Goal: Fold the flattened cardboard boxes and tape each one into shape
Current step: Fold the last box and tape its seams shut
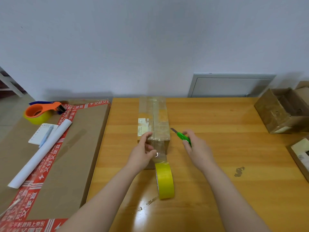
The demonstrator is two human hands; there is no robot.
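**Q:** Where does the cardboard box (153, 121) lie, and how does it run?
**A:** On the table (217, 173), about midway along the far edge. Its long axis points from that edge toward the near edge, and the taped seam on top follows the same line.

**Q:** What holds its near end?
**A:** The left hand (143, 151) grips it, with the fingers curled over the top edge and the thumb on the near face. Beside the thumb, a clear strip of tape (161, 156) runs down to the yellow tape roll (164, 180), which sits on edge just nearer than the box.

**Q:** And the right hand (195, 146)?
**A:** Just right of the box's near corner, clasping a green utility knife (183, 136). The blade is out and points far-left, its tip just beside the box's right side.

**Q:** Further out?
**A:** Left of the table lies a large flat carton (66, 156) bearing an orange tape dispenser (41, 111) and a white paper roll (41, 153). At the table's far right corner stands an open brown box (280, 111)
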